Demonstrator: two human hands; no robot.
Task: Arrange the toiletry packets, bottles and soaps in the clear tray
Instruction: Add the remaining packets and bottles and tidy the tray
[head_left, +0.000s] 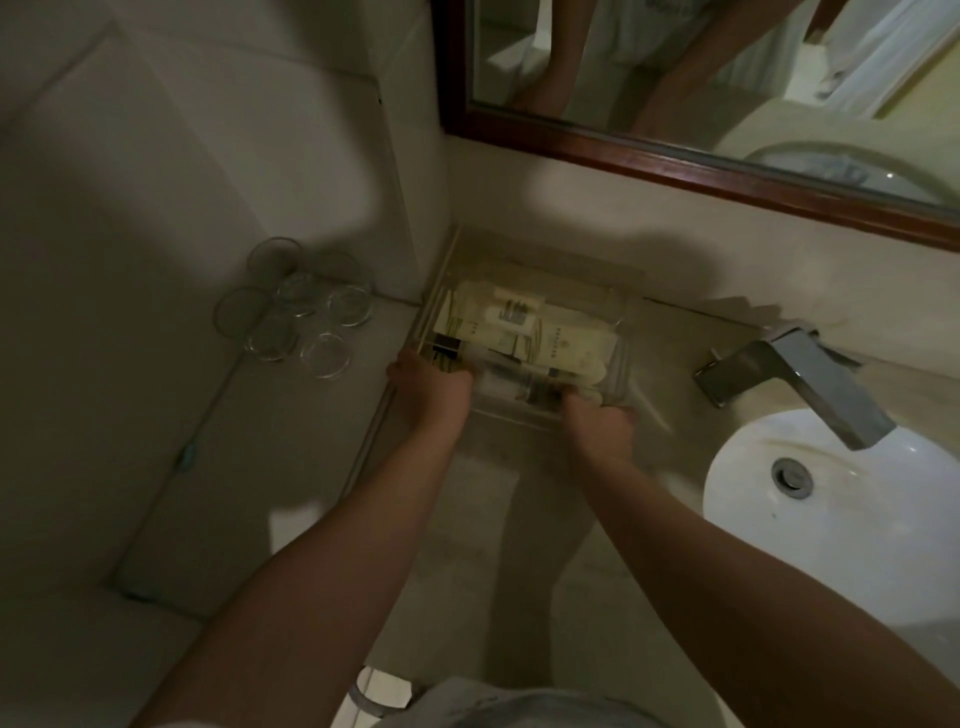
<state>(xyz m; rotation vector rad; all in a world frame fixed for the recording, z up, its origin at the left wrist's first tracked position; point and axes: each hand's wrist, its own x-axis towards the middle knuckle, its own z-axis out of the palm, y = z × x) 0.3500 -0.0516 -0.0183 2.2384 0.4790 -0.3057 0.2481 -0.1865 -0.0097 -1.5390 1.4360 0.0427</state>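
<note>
The clear tray (621, 312) stands on the counter in the corner below the mirror. Inside it lie several cream toiletry packets (524, 325) with dark print and a small bottle (511, 382) with a dark cap near the front. My left hand (428, 382) holds the tray's front left corner, fingers curled over the rim. At the front right, my right hand (597, 421) grips the front wall, its fingers reaching inside and partly hidden. The picture is dim and blurred, so soaps cannot be told apart.
Several upturned clear glasses (296, 309) stand on the counter left of the tray. A chrome faucet (795, 379) and white basin (831, 519) are on the right. A wood-framed mirror (675, 150) hangs above. Tiled wall closes the left side.
</note>
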